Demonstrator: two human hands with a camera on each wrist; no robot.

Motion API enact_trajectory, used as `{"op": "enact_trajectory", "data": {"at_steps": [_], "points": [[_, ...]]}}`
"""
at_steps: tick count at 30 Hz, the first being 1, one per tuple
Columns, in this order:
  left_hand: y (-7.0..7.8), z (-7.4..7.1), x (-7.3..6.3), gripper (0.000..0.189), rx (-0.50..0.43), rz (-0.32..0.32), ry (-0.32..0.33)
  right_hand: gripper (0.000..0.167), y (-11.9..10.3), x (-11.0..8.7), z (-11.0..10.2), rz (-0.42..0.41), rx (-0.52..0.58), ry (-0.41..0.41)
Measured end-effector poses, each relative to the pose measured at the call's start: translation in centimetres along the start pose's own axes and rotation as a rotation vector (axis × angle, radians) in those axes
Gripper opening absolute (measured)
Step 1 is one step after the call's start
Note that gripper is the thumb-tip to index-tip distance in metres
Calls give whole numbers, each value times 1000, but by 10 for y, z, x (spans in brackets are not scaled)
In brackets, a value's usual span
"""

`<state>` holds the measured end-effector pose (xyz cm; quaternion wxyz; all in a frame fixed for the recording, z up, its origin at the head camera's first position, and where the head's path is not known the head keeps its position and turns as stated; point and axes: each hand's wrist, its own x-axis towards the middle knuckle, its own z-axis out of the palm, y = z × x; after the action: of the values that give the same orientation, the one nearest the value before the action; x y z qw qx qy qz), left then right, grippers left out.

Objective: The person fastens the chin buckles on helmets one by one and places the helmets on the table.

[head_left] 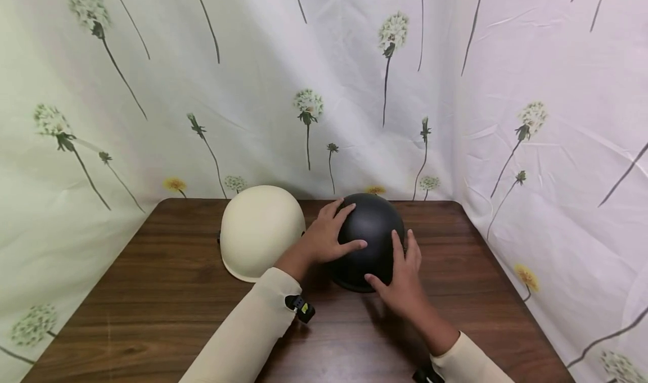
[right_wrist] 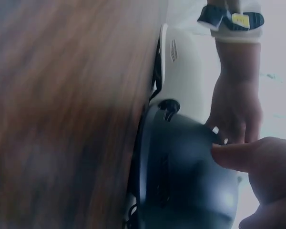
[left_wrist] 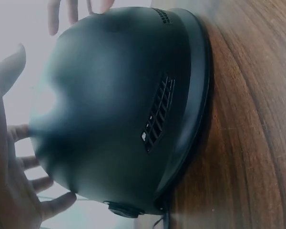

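Observation:
A black helmet (head_left: 373, 217) stands dome up on the wooden table. My left hand (head_left: 324, 237) lies against its left side, fingers spread and thumb stretched over the dome. From the right, my right hand (head_left: 407, 282) reaches to the near right side with its fingers loosely extended. In the left wrist view, the helmet shell (left_wrist: 109, 90) shows a slatted vent (left_wrist: 158, 112) above the rim and a round side fitting (left_wrist: 124, 209). A cream helmet (head_left: 260, 228) sits dome up just left of the black one, beside my left wrist.
The dark wooden table (head_left: 167, 310) ends at a back edge close behind both helmets. White fabric (head_left: 253, 79) printed with dandelions hangs behind and on both sides. A small black device (head_left: 302, 309) is strapped at the left sleeve's cuff.

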<state>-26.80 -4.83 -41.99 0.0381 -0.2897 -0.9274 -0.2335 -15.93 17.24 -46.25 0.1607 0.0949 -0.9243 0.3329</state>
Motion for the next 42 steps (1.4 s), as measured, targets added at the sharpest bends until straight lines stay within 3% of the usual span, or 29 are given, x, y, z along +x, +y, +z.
{"op": "enact_trajectory", "data": {"at_steps": [6,11,20,24,31,42], "points": [[9,5,1,112,160,31,11,122,5,5,-2,81,20,-127],[15,13,-3,116,208,16,22,125,5,5,-1,98,25,-156],[18,14,-10,115,182,-28,11,130,3,3,1,91,14,-198],[14,14,-12,116,150,-47,-2,131,3,2,3,77,20,-208],[5,13,-10,118,79,-55,30,130,4,5,5,60,44,-197],[4,11,-13,117,101,-50,32,129,4,7,6,49,47,-208]]}}
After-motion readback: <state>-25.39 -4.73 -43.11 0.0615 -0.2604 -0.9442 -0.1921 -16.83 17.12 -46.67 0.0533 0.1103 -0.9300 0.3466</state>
